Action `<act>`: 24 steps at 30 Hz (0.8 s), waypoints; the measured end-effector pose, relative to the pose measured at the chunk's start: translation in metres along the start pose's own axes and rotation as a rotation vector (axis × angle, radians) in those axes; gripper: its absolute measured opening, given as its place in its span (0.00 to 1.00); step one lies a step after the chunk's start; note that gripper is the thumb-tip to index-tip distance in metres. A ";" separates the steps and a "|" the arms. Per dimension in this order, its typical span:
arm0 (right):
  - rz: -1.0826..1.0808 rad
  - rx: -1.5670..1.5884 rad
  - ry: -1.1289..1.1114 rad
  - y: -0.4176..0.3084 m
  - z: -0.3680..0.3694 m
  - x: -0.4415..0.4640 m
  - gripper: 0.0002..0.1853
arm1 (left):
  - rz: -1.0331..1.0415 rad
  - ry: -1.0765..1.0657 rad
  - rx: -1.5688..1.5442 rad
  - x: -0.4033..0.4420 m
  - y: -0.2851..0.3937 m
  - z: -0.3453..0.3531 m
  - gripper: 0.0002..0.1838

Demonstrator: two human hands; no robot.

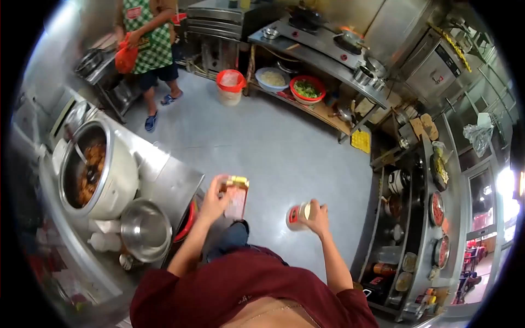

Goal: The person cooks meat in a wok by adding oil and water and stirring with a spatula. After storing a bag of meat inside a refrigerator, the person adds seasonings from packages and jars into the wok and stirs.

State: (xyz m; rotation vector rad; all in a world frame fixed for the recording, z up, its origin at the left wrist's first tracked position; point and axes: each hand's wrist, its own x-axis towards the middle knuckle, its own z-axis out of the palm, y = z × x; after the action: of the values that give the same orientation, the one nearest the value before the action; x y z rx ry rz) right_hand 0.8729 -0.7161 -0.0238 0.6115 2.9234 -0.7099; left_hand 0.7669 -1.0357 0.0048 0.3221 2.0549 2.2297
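Observation:
My left hand point(214, 201) is closed around a box-shaped container point(236, 201) with a yellow top and a pinkish-red side; its exact kind is unclear. My right hand point(318, 220) grips a clear jar point(295, 216) with a pale lid and a red label, tilted on its side. Both are held up over the grey floor in front of my body, apart from each other. On the steel counter to my left, nearest my left hand, sits a steel bowl point(146, 230). Behind it stands a large pot point(117, 180) of brown food with a ladle in it.
A person in a green checked apron point(143, 38) holds a red bag point(127, 57) at the back left. A red-rimmed bucket point(230, 95) stands on the floor near the stove table point(306, 52). Shelves with several jars and bowls line the right side, beside a counter point(437, 257).

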 end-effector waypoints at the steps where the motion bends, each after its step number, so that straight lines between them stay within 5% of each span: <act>1: -0.007 0.033 0.067 0.004 -0.012 0.026 0.40 | -0.018 -0.053 0.063 0.037 0.006 0.011 0.19; 5: -0.040 0.104 0.231 0.025 -0.060 0.134 0.41 | 0.077 -0.141 0.109 0.183 0.037 0.060 0.17; 12: 0.074 0.077 0.177 0.057 -0.129 0.347 0.40 | 0.076 -0.257 0.316 0.379 0.023 0.153 0.18; 18: -0.089 -0.091 0.135 0.099 -0.179 0.581 0.45 | 0.140 -0.107 0.308 0.519 -0.034 0.193 0.17; 24: -0.082 -0.135 0.117 0.037 -0.268 0.793 0.42 | 0.011 0.038 0.068 0.648 -0.034 0.222 0.17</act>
State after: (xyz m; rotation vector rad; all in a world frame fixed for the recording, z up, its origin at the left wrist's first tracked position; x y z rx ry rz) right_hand 0.1652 -0.2770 0.0720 0.5405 3.0881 -0.4938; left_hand 0.1816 -0.6812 0.0462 0.2998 2.1564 2.1930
